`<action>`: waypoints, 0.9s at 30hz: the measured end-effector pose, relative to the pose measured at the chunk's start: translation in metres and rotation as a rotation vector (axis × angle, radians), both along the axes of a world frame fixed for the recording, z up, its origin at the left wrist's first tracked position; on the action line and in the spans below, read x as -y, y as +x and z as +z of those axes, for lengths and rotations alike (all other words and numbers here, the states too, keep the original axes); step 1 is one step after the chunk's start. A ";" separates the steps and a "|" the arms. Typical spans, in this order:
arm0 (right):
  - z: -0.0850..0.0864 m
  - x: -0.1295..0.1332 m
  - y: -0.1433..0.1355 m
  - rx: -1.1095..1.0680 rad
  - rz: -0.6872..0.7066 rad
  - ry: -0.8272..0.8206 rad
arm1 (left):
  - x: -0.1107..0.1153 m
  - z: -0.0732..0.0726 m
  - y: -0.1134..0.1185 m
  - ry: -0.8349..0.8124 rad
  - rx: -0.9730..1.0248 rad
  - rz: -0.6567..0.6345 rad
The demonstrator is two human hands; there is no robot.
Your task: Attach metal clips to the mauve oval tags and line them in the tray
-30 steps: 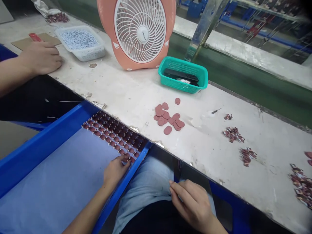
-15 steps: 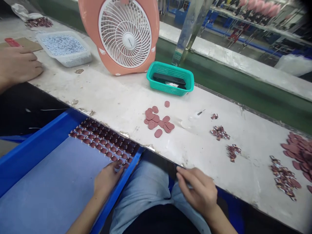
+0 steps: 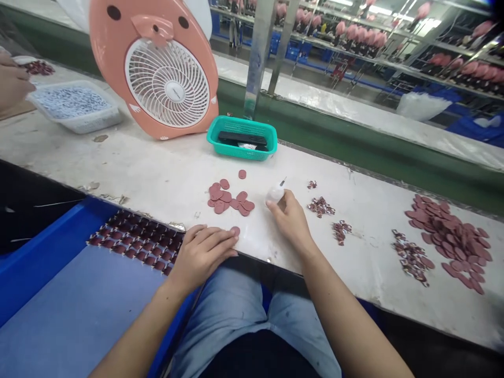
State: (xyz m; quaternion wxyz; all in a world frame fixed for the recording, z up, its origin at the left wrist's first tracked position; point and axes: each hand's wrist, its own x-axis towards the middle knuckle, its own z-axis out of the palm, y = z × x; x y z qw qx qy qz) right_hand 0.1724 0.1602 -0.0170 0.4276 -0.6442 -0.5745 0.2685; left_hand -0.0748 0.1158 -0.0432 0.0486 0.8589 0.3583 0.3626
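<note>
A small translucent squeeze bottle (image 3: 275, 195) with a thin dark needle tip is between the thumb and fingers of my right hand (image 3: 293, 220), just over the table. My left hand (image 3: 207, 249) lies palm down at the table's front edge, fingers stretched out. Its index fingertip touches a reddish-brown oval disc (image 3: 235, 231), partly covered by the finger. A loose group of similar discs (image 3: 224, 198) lies just beyond. Left of this hand, a blue tray (image 3: 59, 315) holds rows of dark red discs (image 3: 137, 236) with small metal-looking fittings.
An orange fan (image 3: 173, 89) and a green basket (image 3: 242, 136) with dark items stand at the back. Small piles of metallic fittings (image 3: 321, 207) and a large disc pile (image 3: 449, 236) lie rightward. A white tub (image 3: 74, 105) and another person's hand (image 3: 13, 84) are at the far left.
My left hand has left the tray and come up to the disc at the table edge. My right hand has moved forward from my lap and taken hold of the bottle. The view has shifted right.
</note>
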 end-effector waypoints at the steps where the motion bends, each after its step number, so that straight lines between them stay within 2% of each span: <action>1: 0.002 0.003 0.001 -0.038 0.001 0.005 | 0.004 -0.002 0.000 -0.064 0.108 -0.026; 3: 0.006 0.014 0.001 -0.136 -0.004 0.015 | 0.016 -0.004 0.004 -0.188 0.308 -0.028; 6: 0.012 0.042 -0.005 -0.315 0.030 -0.016 | 0.040 0.004 0.022 -0.277 0.495 0.096; 7: 0.014 0.053 -0.009 -0.370 0.059 -0.044 | 0.048 0.009 0.030 -0.361 0.578 0.139; 11: 0.017 0.093 -0.027 -0.536 0.199 -0.182 | 0.072 0.032 0.052 -1.004 1.048 0.262; 12: 0.017 0.100 -0.030 -0.599 0.228 -0.221 | 0.075 0.037 0.054 -1.108 1.120 0.291; 15: 0.016 0.113 -0.033 -0.811 0.274 -0.324 | 0.079 0.048 0.054 -1.247 1.157 0.324; 17: 0.017 0.116 -0.027 -0.867 0.321 -0.359 | 0.079 0.048 0.050 -1.417 1.129 0.231; 18: 0.019 0.116 -0.024 -0.870 0.375 -0.383 | 0.078 0.047 0.048 -1.546 1.096 0.133; 21: 0.030 0.117 -0.012 -0.882 0.625 -0.503 | 0.075 0.034 0.045 -1.913 0.976 -0.215; 23: 0.039 0.118 -0.009 -0.868 0.760 -0.557 | 0.076 0.024 0.046 -2.029 0.942 -0.344; 25: 0.044 0.121 -0.008 -0.820 0.771 -0.541 | 0.080 0.016 0.049 -2.053 0.963 -0.373; 27: 0.046 0.126 -0.007 -0.742 0.622 -0.469 | 0.086 0.012 0.052 -2.050 1.025 -0.369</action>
